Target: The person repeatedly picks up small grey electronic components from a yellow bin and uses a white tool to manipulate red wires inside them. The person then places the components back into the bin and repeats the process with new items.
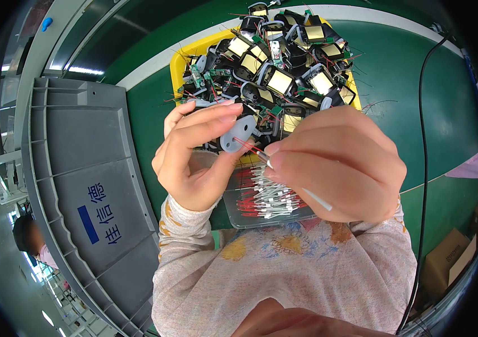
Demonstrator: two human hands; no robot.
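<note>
Green bench (387,137) behind; centre frame, left hand (194,149) pinches grey plate (240,132) slanting up-right, left of right hand (342,163) pinching slim piece (264,158).

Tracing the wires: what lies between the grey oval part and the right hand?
The head view shows thin red wires, then the end of a slim piece held in the right hand.

Crate (90,154) left of tray (230,208)
</note>
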